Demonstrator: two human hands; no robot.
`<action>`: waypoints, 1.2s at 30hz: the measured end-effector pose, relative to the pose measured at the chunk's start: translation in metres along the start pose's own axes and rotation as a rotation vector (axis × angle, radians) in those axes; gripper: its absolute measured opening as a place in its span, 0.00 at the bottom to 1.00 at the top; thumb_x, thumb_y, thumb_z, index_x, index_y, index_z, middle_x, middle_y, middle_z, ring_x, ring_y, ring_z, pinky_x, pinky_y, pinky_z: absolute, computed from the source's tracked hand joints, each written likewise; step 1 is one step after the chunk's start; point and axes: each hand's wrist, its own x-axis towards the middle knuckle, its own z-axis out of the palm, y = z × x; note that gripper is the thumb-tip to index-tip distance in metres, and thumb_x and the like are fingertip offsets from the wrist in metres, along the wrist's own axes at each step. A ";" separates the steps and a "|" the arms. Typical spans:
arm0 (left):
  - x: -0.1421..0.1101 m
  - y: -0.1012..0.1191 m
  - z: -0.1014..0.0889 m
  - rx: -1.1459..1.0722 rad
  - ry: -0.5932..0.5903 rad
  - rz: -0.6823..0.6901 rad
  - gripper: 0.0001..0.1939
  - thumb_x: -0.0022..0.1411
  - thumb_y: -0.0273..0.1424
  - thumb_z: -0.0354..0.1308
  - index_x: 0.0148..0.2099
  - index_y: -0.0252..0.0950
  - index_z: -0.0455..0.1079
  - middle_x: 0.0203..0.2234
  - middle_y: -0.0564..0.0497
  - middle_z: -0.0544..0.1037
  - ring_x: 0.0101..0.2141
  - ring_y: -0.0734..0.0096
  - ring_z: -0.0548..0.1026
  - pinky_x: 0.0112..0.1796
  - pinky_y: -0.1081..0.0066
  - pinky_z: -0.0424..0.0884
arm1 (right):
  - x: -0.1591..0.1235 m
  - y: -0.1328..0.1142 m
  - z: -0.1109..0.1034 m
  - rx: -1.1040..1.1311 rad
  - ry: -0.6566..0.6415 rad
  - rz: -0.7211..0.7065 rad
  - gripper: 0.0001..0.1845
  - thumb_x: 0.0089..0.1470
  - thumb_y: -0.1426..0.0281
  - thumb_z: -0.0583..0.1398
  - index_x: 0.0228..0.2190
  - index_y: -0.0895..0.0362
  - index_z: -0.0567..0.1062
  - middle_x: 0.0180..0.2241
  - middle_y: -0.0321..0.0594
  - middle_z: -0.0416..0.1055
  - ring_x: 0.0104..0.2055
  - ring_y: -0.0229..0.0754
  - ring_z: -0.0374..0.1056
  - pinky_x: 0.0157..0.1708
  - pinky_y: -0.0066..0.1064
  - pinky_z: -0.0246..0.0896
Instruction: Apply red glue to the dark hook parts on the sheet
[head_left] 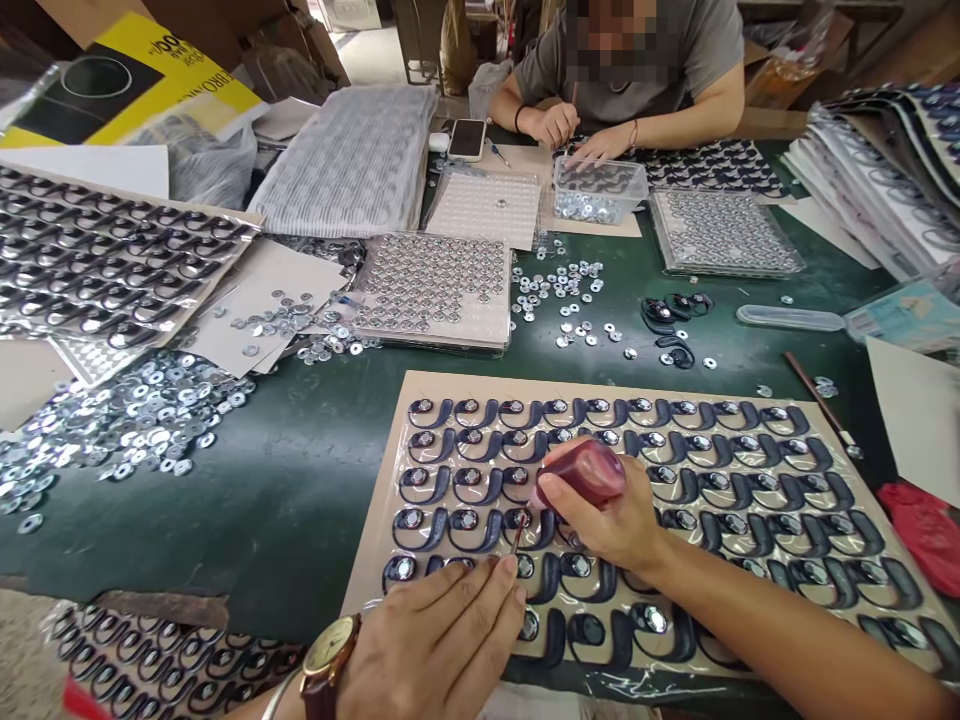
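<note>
Two bare hands work over a broad tan cardboard sheet (379, 520) that carries rows of dark, hook-shaped plastic pieces under clear film, most with a shiny silver disc at one end. The right hand (622, 515) wraps round a squat, dark-red, glossy bottle (589, 472), thumb along its near side, fingers curled about the rest. The bottle lies tilted, its long axis running from the rounded base at the upper right down to a narrow pale nozzle at the lower left. The left hand (431, 640), wearing a gold-rimmed watch with a dark strap (330, 650) at the wrist, is palm down, its fingers stretched out and pressed side by side. Its fingertips seem to pinch a thin reddish-brown rod (519, 535), which points away from the wearer; the thumb's part in the grip is hidden.

The rod's far end is at the silver disc of one dark hook-shaped piece (538, 535) in the left-middle part of the sheet. That piece is just beyond the left fingertips and just to the near side of the bottle's nozzle, between the two hands; its hook curves off to the right of the disc, toward the right hand. Through the rod, the left hand is the nearer one. Whether the nozzle touches anything, I cannot tell.
</note>
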 end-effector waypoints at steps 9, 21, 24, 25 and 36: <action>-0.002 0.000 0.001 -0.012 0.010 -0.013 0.22 0.66 0.21 0.37 0.51 0.21 0.70 0.47 0.32 0.74 0.47 0.53 0.76 0.40 0.62 0.78 | -0.001 -0.001 -0.002 0.004 0.013 0.012 0.06 0.53 0.67 0.61 0.33 0.56 0.72 0.22 0.38 0.74 0.22 0.42 0.72 0.26 0.32 0.70; -0.005 -0.002 0.000 -0.079 0.033 -0.080 0.24 0.69 0.25 0.33 0.53 0.22 0.69 0.49 0.36 0.74 0.51 0.56 0.73 0.45 0.63 0.77 | 0.004 -0.008 -0.004 -0.069 0.009 -0.033 0.05 0.53 0.66 0.61 0.29 0.55 0.73 0.17 0.35 0.72 0.19 0.40 0.69 0.26 0.31 0.68; -0.004 -0.005 -0.002 -0.114 0.043 -0.090 0.22 0.69 0.24 0.36 0.53 0.23 0.68 0.50 0.37 0.73 0.52 0.57 0.72 0.46 0.63 0.76 | 0.003 -0.006 -0.004 -0.044 -0.003 -0.009 0.06 0.54 0.65 0.60 0.30 0.55 0.73 0.17 0.35 0.72 0.19 0.40 0.69 0.24 0.31 0.68; -0.003 -0.006 -0.002 -0.125 0.048 -0.093 0.21 0.69 0.23 0.37 0.53 0.22 0.68 0.50 0.37 0.74 0.52 0.57 0.72 0.46 0.63 0.76 | 0.002 -0.006 -0.004 -0.036 -0.004 -0.006 0.07 0.54 0.65 0.60 0.30 0.56 0.72 0.17 0.35 0.72 0.19 0.40 0.69 0.23 0.31 0.67; -0.006 -0.010 0.000 -0.188 0.064 -0.111 0.23 0.55 0.17 0.45 0.53 0.21 0.67 0.50 0.36 0.73 0.54 0.56 0.70 0.48 0.59 0.75 | 0.000 -0.004 -0.005 -0.002 -0.005 -0.027 0.03 0.54 0.68 0.60 0.30 0.55 0.72 0.19 0.36 0.73 0.20 0.40 0.70 0.24 0.31 0.67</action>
